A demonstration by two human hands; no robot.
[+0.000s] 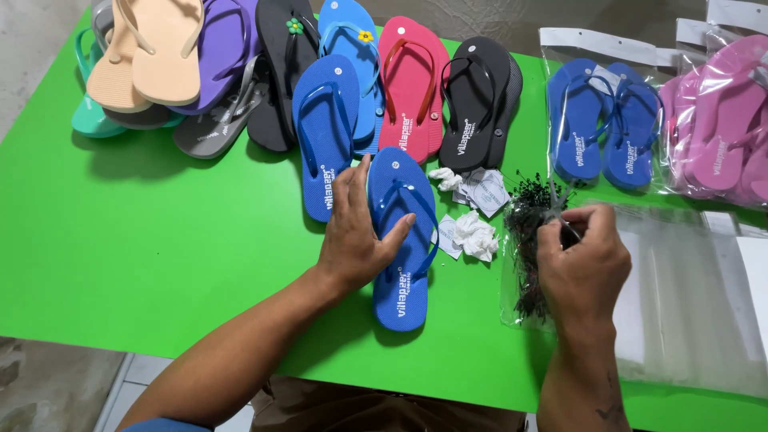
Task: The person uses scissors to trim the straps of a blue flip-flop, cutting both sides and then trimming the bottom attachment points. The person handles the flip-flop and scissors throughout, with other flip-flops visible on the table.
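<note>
My left hand [354,232] rests flat on a blue flip-flop [402,272] that lies sole-down near the front of the green table [160,256], fingers spread over its strap. A second blue flip-flop [324,128] lies just beyond it to the left. My right hand [582,260] reaches into a clear bag of small black plastic ties [526,240] and pinches one or a few of them between thumb and fingers.
Several flip-flops in beige, purple, grey, teal, black, blue and red [412,88] are piled along the far edge. Bagged blue [604,120] and pink [724,120] pairs lie at the right. Crumpled white paper tags [472,232] sit mid-table. Empty clear bags [688,296] are stacked at right.
</note>
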